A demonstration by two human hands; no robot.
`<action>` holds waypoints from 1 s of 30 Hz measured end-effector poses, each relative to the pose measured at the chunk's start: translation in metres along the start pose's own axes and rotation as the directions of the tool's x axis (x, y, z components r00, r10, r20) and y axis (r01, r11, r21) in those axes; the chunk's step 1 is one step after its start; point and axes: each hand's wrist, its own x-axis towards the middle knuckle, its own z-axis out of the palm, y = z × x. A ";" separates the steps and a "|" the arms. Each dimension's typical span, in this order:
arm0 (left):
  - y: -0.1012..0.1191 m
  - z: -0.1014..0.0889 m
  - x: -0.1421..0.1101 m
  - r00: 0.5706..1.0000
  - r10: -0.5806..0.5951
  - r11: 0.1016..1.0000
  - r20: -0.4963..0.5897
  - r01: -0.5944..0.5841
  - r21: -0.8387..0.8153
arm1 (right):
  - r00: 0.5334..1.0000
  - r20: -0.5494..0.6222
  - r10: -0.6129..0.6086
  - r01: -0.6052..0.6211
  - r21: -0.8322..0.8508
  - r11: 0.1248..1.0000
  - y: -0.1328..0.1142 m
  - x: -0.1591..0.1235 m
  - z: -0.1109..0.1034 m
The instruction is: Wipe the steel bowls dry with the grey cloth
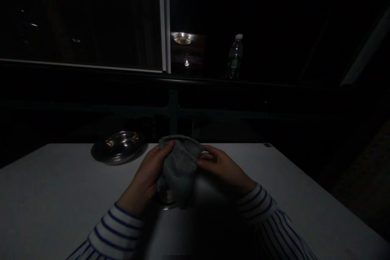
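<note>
A grey-green woven cloth (179, 162) hangs between my two hands above the white table. My left hand (152, 166) is closed on its left side, the thumb lying over the top. With thumb and fingers, my right hand (216, 164) pinches the cloth's right edge. Beneath the cloth shows part of a shiny metal dish (167, 206), mostly covered; whether my left hand also touches it I cannot tell. Striped cuffs cover both wrists.
Several metal bowls (117, 150), seemingly nested, stand at the back left of the white table (61, 203). Past its far edge, a clear plastic bottle (234, 59) with a white cap stands on the window ledge. The room is dim.
</note>
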 end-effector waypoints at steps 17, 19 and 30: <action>0.008 0.002 -0.002 0.995 -0.081 0.993 0.055 0.086 -0.085 | 0.976 -0.101 -0.193 0.158 -0.286 0.945 -0.001 -0.004 0.007; 0.008 0.003 -0.004 0.993 -0.122 0.991 0.003 0.122 -0.064 | 0.957 -0.101 -0.271 0.193 -0.475 0.858 0.000 -0.003 0.009; 0.016 0.005 -0.010 0.982 -0.182 0.948 -0.051 0.162 -0.275 | 0.964 -0.151 -0.219 0.068 -0.657 0.751 0.000 -0.003 0.004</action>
